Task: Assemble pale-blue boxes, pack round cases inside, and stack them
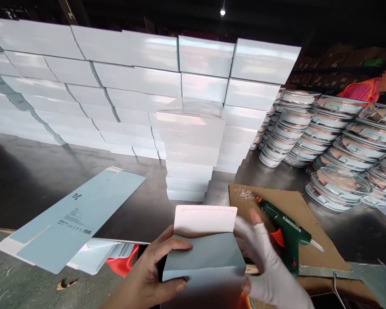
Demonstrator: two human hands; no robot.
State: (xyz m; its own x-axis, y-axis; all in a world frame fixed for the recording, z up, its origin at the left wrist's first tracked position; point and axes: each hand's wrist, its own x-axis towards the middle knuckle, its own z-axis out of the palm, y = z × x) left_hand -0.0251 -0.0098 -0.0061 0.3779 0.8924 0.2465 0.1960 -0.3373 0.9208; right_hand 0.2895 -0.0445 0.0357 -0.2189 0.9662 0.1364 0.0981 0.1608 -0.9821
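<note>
A light blue-grey carton [206,257] is close in front of me, with a white flap [205,219] standing up at its far edge. My left hand [157,266] grips the carton's left side, fingers on top and thumb against the near face. On the right is my right hand [263,262], in a white glove with bare fingertips. Its fingers are spread and partly blurred beside the flap, and its thumb is near the carton's right edge. A green glue gun [284,227] lies just beyond that hand on a cardboard sheet [321,240].
Stacked white boxes [116,77] form a wall behind, with a shorter stack [189,146] in front. A flat printed carton blank [80,214] overhangs the table edge at left, above more blanks [93,257]. Round lidded containers [337,184] are piled right. A person in pink [357,91] is behind.
</note>
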